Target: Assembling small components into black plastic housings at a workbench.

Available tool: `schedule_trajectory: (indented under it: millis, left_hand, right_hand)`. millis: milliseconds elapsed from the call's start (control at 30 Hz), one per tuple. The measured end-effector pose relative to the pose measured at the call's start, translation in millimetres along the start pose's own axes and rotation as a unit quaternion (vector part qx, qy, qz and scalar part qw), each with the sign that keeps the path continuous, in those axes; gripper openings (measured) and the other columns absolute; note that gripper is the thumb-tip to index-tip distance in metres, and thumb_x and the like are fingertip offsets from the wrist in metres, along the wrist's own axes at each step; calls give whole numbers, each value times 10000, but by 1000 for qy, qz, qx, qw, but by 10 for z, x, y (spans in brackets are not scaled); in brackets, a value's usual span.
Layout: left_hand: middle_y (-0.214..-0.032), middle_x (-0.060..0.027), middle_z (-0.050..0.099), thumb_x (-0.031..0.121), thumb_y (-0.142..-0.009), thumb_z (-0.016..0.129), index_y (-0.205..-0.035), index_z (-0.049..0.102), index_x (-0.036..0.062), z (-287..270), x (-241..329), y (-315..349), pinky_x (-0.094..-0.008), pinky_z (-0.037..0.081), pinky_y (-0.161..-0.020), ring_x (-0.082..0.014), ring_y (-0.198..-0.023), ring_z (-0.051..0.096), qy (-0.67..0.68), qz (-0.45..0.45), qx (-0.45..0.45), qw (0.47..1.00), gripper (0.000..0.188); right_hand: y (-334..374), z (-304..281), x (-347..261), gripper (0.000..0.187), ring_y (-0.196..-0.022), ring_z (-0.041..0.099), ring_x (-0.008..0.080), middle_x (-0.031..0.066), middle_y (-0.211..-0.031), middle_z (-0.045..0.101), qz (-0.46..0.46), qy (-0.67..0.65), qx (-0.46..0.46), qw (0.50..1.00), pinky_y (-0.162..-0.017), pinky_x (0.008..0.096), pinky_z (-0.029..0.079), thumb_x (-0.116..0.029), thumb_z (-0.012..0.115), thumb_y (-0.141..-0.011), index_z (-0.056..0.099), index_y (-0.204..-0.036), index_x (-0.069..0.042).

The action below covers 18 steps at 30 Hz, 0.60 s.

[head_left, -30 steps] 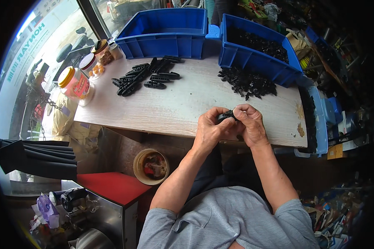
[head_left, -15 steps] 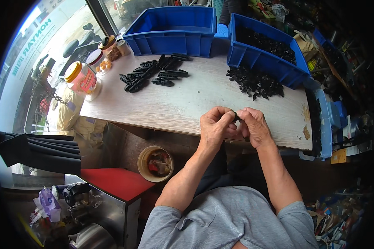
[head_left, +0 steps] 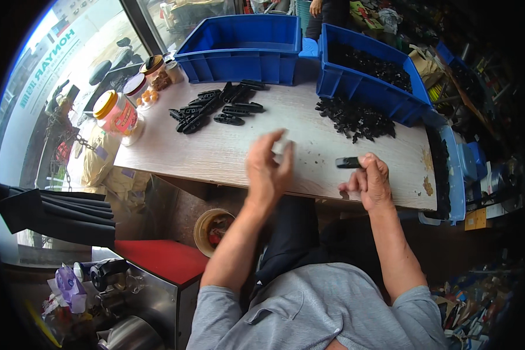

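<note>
Above the front part of the table, my right hand pinches a black oblong plastic piece between thumb and forefinger. The piece points left, and its far end sticks out free. My left hand is apart from it, slightly blurred, thumb and fingers spread with nothing seen between them. Beyond the left hand lies a loose group of black oblong plastic parts. A heap of small black plastic pieces lies farther off, beyond my right hand.
Two blue bins stand at the back: a left bin and a right bin holding small black pieces. Lidded jars line the window side. A bucket sits below the front edge. Someone in dark trousers stands behind the table.
My hands were together on a small dark thing. They have parted: the left moved leftward and opened, while the right keeps the black piece. A person has come into view at the back.
</note>
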State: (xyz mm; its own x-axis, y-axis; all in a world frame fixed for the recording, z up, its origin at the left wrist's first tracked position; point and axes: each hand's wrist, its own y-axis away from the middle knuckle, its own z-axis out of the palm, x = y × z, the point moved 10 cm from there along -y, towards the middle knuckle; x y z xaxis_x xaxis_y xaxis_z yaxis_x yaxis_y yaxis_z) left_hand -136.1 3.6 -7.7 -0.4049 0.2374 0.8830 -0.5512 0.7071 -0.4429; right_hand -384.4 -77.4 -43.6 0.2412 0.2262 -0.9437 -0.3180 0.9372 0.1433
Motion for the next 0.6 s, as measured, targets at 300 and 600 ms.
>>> schedule_trajectory:
  millis: [300,600]
  left_hand:
    - [-1202,-157,607,71,-805,645,-1178,639,60,-496,-398,-601,-469,440,-977,-376,-1170,526,-457,211,-28,864,373]
    - [-1140,-129,586,116,-846,626,-1222,595,98,166,-71,-130,-448,437,-888,-324,-1034,568,-392,189,-143,889,377]
  right_hand:
    - [37,-1758,-724,405,-484,479,180,10,-469,331,-68,-34,386,919,-697,504,591,-410,692,-854,565,-939,-35]
    - [-336,-1071,-329,274,-373,500,140,-6,-461,412,47,132,211,967,-508,375,580,-265,746,-854,638,-933,-26]
